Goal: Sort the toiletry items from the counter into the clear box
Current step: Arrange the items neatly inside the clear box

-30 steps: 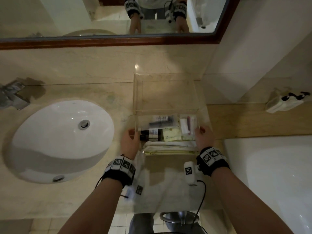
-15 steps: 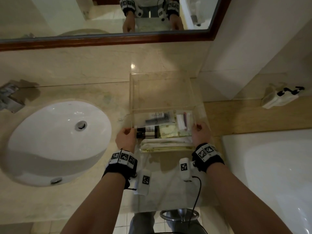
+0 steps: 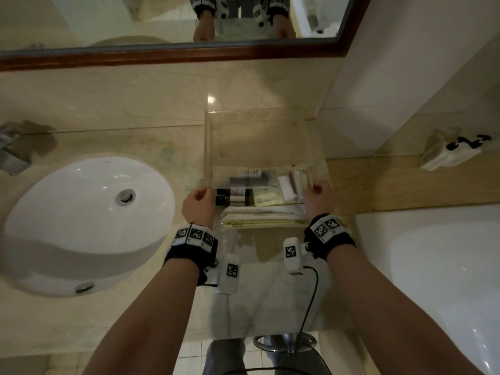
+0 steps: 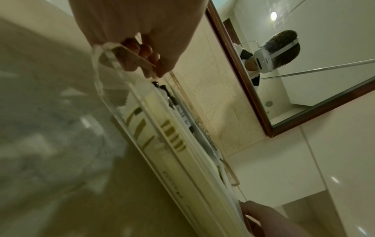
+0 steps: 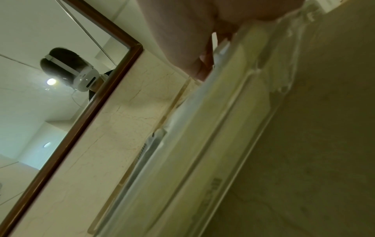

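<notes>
The clear box (image 3: 211,158) stands on the beige counter against the wall. Inside lie two dark bottles (image 3: 232,196), a yellow sachet (image 3: 263,197), a packet with a pink tube (image 3: 291,185), a dark-labelled pouch (image 3: 251,178) and flat white packets (image 3: 259,217). My left hand (image 3: 198,204) grips the box's left front corner. My right hand (image 3: 316,196) grips its right front corner. In the left wrist view, curled fingers (image 4: 142,51) clasp the clear corner (image 4: 107,48). The right wrist view shows my right hand (image 5: 192,48) against the box (image 5: 223,128).
A white sink (image 3: 81,226) lies left of the box, with a chrome tap (image 3: 10,155) behind it. A white bathtub (image 3: 433,280) is at the right. A white object (image 3: 451,152) sits on the wooden ledge. A framed mirror (image 3: 162,23) hangs above.
Both hands keep their hold on the box's front corners and have shifted slightly toward the wall. The box has not visibly moved.
</notes>
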The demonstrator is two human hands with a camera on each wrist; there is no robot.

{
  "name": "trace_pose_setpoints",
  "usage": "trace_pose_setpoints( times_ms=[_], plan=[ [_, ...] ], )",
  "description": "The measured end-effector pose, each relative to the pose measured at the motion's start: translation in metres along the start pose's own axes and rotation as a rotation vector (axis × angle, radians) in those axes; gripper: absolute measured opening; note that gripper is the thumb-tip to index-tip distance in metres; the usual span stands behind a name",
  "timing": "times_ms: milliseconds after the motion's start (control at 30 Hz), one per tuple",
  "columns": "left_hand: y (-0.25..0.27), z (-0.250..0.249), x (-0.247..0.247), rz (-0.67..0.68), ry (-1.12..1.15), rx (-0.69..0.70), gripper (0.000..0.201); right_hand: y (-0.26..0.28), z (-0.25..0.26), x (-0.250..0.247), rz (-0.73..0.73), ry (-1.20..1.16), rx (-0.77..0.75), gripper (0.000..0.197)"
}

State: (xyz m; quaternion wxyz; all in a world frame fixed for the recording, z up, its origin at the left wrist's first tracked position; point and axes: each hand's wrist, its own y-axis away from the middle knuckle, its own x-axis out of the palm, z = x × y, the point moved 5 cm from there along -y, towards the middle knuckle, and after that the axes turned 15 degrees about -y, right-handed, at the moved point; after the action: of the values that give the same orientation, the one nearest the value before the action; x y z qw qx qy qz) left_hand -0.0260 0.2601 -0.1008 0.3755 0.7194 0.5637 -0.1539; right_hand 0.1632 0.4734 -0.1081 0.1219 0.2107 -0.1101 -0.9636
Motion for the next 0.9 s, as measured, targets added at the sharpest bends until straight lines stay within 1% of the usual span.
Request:
trace_pose_setpoints(
  times_ms=[133, 300, 367, 433, 500, 533, 567, 600, 633, 667, 700, 767, 833, 867, 900],
  plan=[
    [-0.008, -0.002, 0.005, -0.007, 0.016, -0.025, 0.030, -0.005, 0.004, 0.005, -0.014, 0.010, -0.028, 0.021],
    [-0.013, -0.009, 0.009, -0.021, -0.008, -0.007, 0.031, -0.012, 0.007, 0.008, -0.001, -0.013, 0.003, 0.023],
    [-0.012, -0.008, 0.011, -0.009, -0.038, -0.013, 0.032, -0.012, 0.003, 0.009, 0.034, -0.023, 0.019, 0.026],
    [-0.011, -0.008, 0.012, -0.002, -0.050, -0.015, 0.032, -0.008, -0.003, 0.013, 0.099, -0.027, 0.047, 0.040],
    [-0.011, -0.012, 0.013, -0.006, -0.029, -0.015, 0.034, -0.006, -0.004, 0.016, 0.103, -0.048, 0.021, 0.066],
    [-0.011, -0.016, 0.014, -0.019, -0.055, 0.000, 0.037, -0.005, -0.003, 0.017, 0.097, -0.038, 0.003, 0.075],
    [-0.010, -0.020, 0.015, -0.044, -0.136, 0.047, 0.040, -0.002, 0.001, 0.016, 0.096, -0.023, -0.028, 0.077],
    [-0.005, -0.027, 0.015, -0.079, -0.248, 0.123, 0.044, 0.000, 0.003, 0.016, 0.095, 0.003, -0.065, 0.077],
    [0.001, -0.033, 0.015, -0.112, -0.356, 0.217, 0.046, 0.004, 0.007, 0.014, 0.101, 0.041, -0.106, 0.077],
    [0.008, -0.037, 0.017, -0.112, -0.423, 0.308, 0.047, 0.008, 0.008, 0.013, 0.117, 0.095, -0.148, 0.076],
    [0.017, -0.041, 0.021, -0.072, -0.461, 0.394, 0.048, 0.013, 0.009, 0.012, 0.134, 0.150, -0.194, 0.072],
    [0.032, -0.042, 0.035, 0.049, -0.578, 0.585, 0.049, 0.021, 0.009, 0.013, 0.166, 0.253, -0.303, 0.057],
    [0.040, -0.038, 0.048, 0.083, -0.742, 0.771, 0.044, 0.023, 0.007, 0.015, 0.192, 0.317, -0.375, 0.044],
    [0.040, -0.036, 0.051, 0.081, -0.782, 0.821, 0.040, 0.023, 0.007, 0.016, 0.199, 0.333, -0.399, 0.040],
    [0.039, -0.036, 0.053, 0.078, -0.794, 0.835, 0.037, 0.022, 0.008, 0.017, 0.194, 0.347, -0.422, 0.038]
  ],
)
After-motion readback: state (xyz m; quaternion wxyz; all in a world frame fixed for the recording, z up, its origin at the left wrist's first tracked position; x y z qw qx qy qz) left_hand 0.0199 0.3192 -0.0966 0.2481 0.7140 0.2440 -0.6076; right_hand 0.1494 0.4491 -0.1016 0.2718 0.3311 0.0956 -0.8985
